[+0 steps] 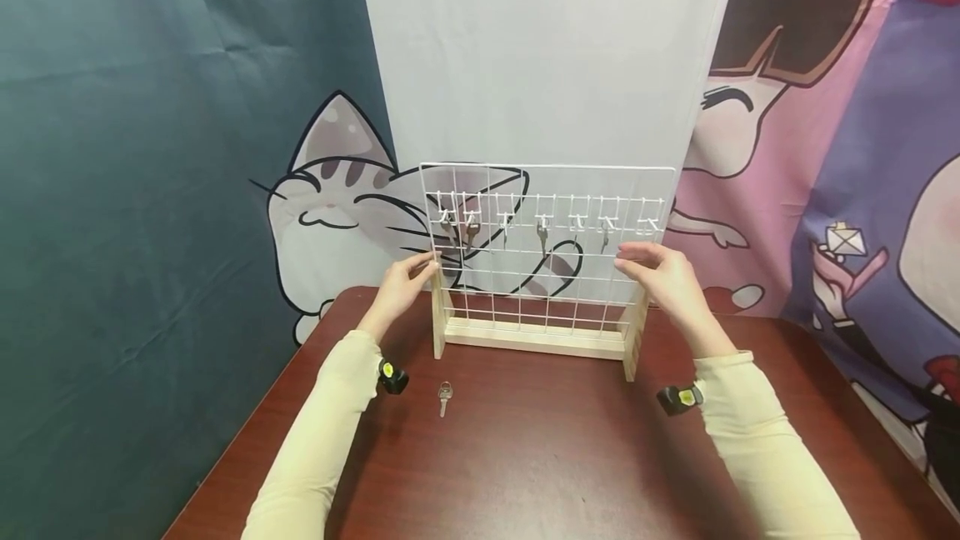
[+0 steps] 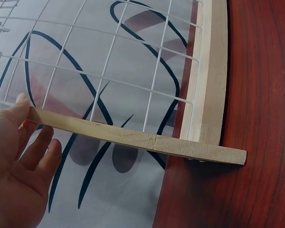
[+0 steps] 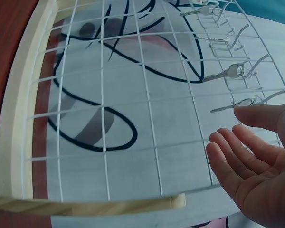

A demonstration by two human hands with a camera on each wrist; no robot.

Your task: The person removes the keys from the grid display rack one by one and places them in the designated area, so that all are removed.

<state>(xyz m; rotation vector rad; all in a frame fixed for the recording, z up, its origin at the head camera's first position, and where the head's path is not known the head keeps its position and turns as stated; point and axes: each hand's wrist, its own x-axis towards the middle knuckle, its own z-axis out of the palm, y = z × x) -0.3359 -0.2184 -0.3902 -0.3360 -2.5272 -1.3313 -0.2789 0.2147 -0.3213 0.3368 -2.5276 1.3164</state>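
White wire makes up the grid of the rack [image 1: 547, 277], which stands on the red-brown table [image 1: 540, 457] in the head view, joined to a pale wooden crossbar [image 1: 534, 339]. Keys [image 1: 543, 237] hang from hooks [image 1: 506, 217] in a row across its upper part, and a loose key [image 1: 445, 395] lies on the table in front of the left upright [image 1: 438, 323]. Each wrist camera [image 1: 392, 377] bears a yellow patch, its detail too small to read.

In the left wrist view the left hand [image 2: 16, 161] is clamped on the tip of that upright, thumb on the near face and the other fingers bent behind the wood.

In the right wrist view the right hand [image 3: 256, 166] is beside the rack's edge, near a hanging key, its thumb well apart from the loosely bent fingers; whether it touches the wire I cannot tell
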